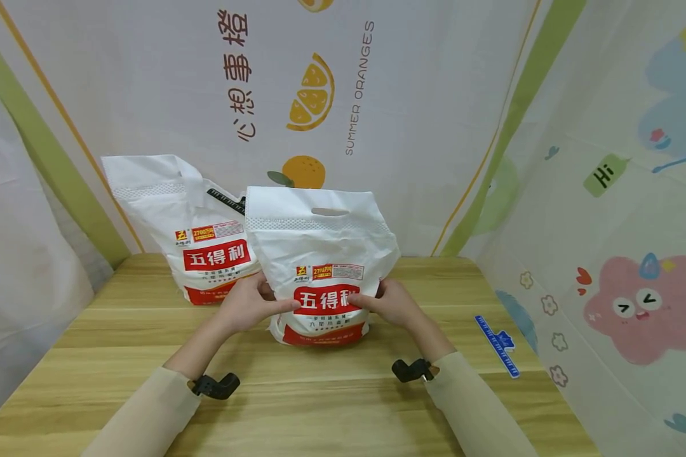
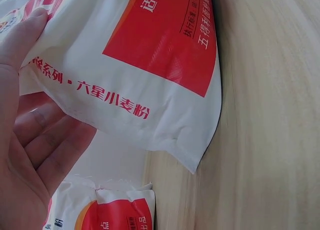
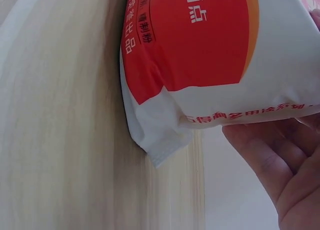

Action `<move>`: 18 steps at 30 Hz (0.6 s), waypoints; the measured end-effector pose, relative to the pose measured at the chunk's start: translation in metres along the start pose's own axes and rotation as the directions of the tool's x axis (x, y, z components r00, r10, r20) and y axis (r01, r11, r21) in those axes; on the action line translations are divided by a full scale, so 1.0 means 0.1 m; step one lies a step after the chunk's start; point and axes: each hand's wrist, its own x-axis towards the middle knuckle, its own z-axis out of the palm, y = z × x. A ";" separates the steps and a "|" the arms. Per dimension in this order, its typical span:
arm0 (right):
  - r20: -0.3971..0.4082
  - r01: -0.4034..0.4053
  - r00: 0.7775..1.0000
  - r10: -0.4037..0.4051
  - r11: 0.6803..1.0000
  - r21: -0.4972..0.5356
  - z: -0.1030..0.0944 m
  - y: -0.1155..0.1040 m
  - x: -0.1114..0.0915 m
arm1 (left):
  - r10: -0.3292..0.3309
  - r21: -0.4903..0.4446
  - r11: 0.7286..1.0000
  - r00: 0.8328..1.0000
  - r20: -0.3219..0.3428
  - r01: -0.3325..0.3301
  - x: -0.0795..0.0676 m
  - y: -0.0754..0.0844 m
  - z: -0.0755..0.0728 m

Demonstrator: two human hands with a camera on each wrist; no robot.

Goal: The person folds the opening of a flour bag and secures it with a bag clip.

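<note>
A white and red bag of flour (image 1: 320, 247) with a handle slot in its top flap stands upright at the middle of the table. My left hand (image 1: 255, 304) grips its left side, thumb on the front and fingers round behind. The right hand (image 1: 390, 304) holds the opposite side the same way. In the left wrist view, the left hand's fingers (image 2: 50, 140) curve behind the bag. The right wrist view shows the right hand (image 3: 285, 165) against the bag's printed side (image 3: 195, 45); part of that hand is out of frame.
A second, similar flour bag (image 1: 211, 257) stands behind and to the left, partly hidden, with a black ruler-like strip (image 1: 225, 202) by its top. A blue strip (image 1: 497, 346) with a crown-shaped tab lies on the wooden table (image 1: 320, 406) at right. Printed curtains (image 1: 423, 127) hang behind.
</note>
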 end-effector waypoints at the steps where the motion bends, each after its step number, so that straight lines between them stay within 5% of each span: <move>1: -0.001 0.003 1.000 -0.003 1.000 0.000 0.00 0.00 0.00 | 0.000 0.004 1.000 1.000 -0.001 0.000 0.00 0.00 0.00; 12: -0.019 0.016 1.000 -0.016 1.000 -0.007 0.03 -0.01 -0.03 | -0.038 0.021 0.999 0.999 -0.011 0.038 -0.05 0.03 -0.01; 18: -0.021 0.054 0.998 -0.053 0.998 0.019 0.07 0.04 -0.07 | -0.006 0.007 1.000 1.000 -0.006 0.006 -0.13 0.03 0.05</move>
